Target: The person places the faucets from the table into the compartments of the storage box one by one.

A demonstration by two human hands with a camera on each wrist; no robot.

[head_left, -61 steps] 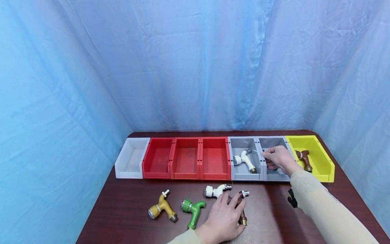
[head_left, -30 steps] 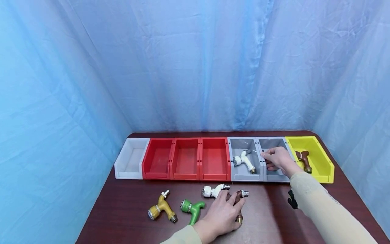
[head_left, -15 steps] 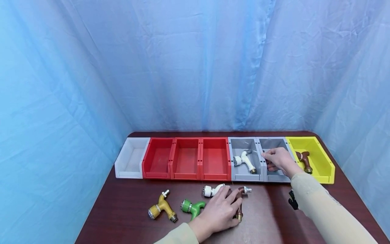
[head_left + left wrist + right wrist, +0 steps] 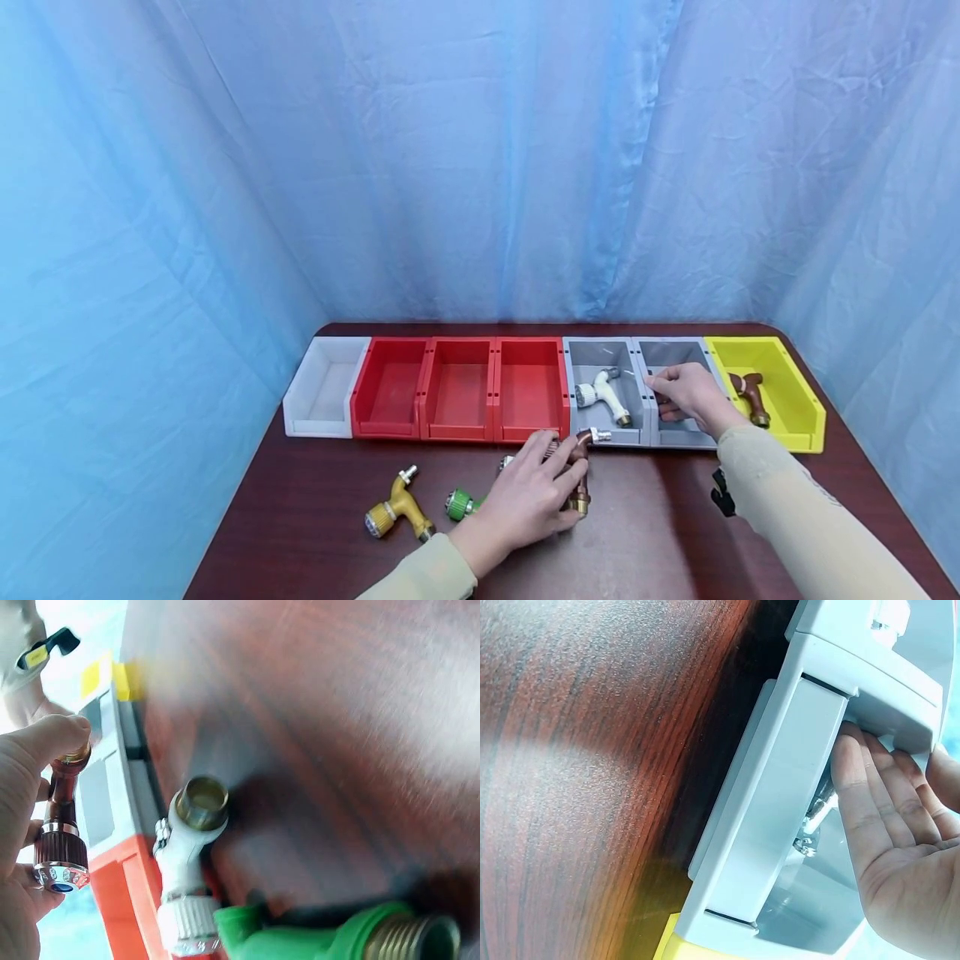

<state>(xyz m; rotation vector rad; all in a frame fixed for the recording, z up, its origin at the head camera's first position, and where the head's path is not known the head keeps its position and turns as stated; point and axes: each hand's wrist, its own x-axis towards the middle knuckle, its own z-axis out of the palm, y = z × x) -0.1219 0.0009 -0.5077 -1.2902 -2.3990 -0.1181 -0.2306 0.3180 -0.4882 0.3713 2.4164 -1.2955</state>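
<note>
My left hand (image 4: 528, 492) grips a brown tap (image 4: 581, 467) by its body. The left wrist view shows the thumb (image 4: 64, 735) at the tap's brass threaded end, its ribbed knob hanging down. A white tap (image 4: 184, 877) lies just beyond, largely covered by the hand in the head view. Partly hidden under the forearm is a green tap (image 4: 459, 504). My right hand (image 4: 690, 396) reaches into the right grey bin (image 4: 678, 437), its fairly straight fingers (image 4: 889, 795) against the dividing wall, thumb at the rim. Below those fingers, shiny metal (image 4: 810, 840) shows inside the bin.
A yellow tap (image 4: 401, 508) lies at the left of the table (image 4: 300, 517). Along the back run a white bin (image 4: 318, 425), several red bins (image 4: 457, 433), a grey bin (image 4: 607, 436) holding a white tap (image 4: 603, 396), and a yellow bin (image 4: 795, 417) with a brown tap (image 4: 752, 398).
My left hand has taken hold of the brown tap and moved it up toward the bins, covering more of the white and green taps. The right hand has stayed in place.
</note>
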